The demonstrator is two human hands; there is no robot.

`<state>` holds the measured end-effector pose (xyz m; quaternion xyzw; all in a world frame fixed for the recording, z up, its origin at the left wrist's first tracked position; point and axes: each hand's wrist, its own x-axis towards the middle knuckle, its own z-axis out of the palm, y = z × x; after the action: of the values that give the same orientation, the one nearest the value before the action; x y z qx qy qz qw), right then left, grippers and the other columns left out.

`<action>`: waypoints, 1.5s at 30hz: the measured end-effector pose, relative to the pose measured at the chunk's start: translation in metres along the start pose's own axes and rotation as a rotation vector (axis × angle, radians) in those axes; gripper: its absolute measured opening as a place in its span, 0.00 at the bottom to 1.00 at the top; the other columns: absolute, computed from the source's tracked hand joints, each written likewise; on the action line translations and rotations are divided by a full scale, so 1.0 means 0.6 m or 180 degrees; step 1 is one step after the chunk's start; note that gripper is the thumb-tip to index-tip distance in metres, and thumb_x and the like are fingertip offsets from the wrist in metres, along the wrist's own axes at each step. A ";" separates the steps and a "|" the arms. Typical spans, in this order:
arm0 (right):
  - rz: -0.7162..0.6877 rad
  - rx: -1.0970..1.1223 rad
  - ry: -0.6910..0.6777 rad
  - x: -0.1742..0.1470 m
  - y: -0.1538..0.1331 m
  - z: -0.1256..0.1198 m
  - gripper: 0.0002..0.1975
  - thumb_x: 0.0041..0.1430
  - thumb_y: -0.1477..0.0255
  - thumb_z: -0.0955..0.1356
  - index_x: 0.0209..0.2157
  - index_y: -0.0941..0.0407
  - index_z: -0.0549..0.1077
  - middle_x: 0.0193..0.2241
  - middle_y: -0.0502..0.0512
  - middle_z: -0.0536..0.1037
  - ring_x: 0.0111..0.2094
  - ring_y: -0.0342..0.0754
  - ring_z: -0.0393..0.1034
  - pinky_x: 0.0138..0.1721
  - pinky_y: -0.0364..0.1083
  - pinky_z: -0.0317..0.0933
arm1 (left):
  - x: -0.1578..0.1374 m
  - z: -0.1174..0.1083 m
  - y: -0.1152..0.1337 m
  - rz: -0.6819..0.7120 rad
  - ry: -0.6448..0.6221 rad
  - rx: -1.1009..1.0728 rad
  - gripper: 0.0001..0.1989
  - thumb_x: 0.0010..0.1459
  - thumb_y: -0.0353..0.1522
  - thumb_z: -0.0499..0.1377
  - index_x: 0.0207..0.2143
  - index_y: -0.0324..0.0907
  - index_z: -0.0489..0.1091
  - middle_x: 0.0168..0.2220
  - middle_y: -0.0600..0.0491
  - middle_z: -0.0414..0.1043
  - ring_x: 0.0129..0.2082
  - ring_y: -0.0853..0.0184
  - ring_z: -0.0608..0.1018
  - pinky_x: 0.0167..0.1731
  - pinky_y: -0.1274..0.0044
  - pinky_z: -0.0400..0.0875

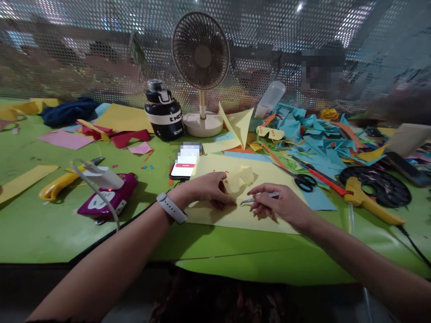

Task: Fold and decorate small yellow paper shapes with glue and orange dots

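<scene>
My left hand, with a pale watch band on its wrist, rests on a large pale yellow paper sheet. Its curved fingers hold the left side of a small yellow paper cutout marked with orange dots. The fingertips are partly in shadow. Metal tweezers with a bent tip are pinched in my right hand. Their tip points left, toward my left fingertips, just above the sheet. Whether the tip grips anything is too small to tell.
Right of the sheet lie black-handled scissors, a yellow glue gun and a black palette. Blue paper scraps heap behind. A phone, a fan and a black jug stand beyond; a purple power block is left.
</scene>
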<state>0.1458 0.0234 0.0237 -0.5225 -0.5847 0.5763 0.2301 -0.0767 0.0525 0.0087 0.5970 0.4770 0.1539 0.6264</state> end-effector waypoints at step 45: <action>-0.0131 0.0246 0.0100 0.007 0.015 0.019 0.11 0.56 0.72 0.66 0.41 0.60 0.71 0.24 0.54 0.79 0.21 0.43 0.73 0.27 0.44 0.70 | 0.001 -0.003 -0.002 0.0101 -0.0082 0.0047 0.21 0.41 0.31 0.69 0.35 0.41 0.62 0.27 0.53 0.74 0.24 0.65 0.77 0.25 0.72 0.73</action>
<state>0.1375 0.0202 0.0111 -0.5100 -0.5690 0.5854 0.2710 -0.0783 0.0537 0.0073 0.6110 0.4605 0.1527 0.6256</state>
